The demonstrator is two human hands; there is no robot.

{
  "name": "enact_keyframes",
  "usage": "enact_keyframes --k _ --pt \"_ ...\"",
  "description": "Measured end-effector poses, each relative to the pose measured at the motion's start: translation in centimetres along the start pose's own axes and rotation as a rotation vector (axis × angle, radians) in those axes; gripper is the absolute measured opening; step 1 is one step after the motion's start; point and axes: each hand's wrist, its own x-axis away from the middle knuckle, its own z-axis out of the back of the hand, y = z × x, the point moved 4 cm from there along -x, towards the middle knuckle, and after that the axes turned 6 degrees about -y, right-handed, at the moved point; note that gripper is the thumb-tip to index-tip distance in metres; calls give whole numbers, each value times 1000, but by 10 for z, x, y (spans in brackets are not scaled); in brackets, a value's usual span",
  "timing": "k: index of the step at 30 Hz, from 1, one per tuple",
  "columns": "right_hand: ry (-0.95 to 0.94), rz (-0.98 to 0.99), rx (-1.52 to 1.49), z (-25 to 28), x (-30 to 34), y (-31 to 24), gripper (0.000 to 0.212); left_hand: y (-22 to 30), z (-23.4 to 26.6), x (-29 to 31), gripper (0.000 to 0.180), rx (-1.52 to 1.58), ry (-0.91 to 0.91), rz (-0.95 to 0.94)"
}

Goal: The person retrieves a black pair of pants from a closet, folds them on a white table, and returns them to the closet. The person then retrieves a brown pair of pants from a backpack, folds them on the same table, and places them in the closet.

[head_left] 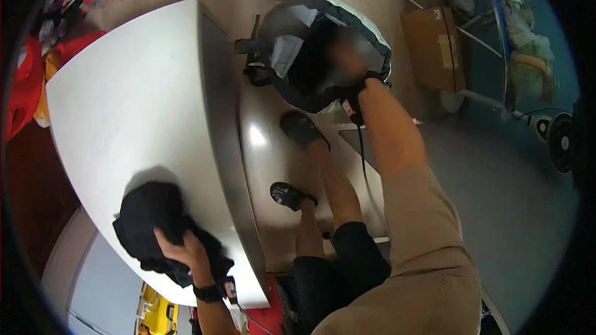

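My left hand [180, 249] fingers grip the black garment [155, 223] at the desk [124, 99] edge, seven o'clock, where it could slide off, while my right hand [347, 62], fingers' state I cannot tell, reaches into the floor backpack [298, 43] at one o'clock.

Soft, matt black cloth garment [162, 226], crumpled under the left hand [181, 249]. Smooth, matt white table top [133, 108]. Backpack [313, 46] of dark woven fabric with a slight sheen, grey and pale panels. Matt brown cardboard box [429, 46]. Glossy, reflective floor [264, 142]. Tan knit cloth sleeve [422, 242].
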Motion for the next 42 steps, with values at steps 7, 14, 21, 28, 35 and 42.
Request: enact_keyframes --k 7,14,21,28,35,42 --pt "-207 -139 -188 -24 -8 -26 60 -44 22 7 70 -224 179 42" --pt "-174 -57 -56 -46 -61 28 41 -64 20 14 60 -502 259 -114" --pt "-54 107 -37 -43 -34 8 31 -30 28 3 61 -327 176 8" --pt "-71 35 -161 -27 -44 34 29 -14 15 -1 64 -282 217 -9" --pt "-100 207 313 44 34 -20 31 -17 11 1 65 -306 200 33" --pt "-231 576 383 48 73 -48 42 -16 9 -2 65 -43 115 -37"
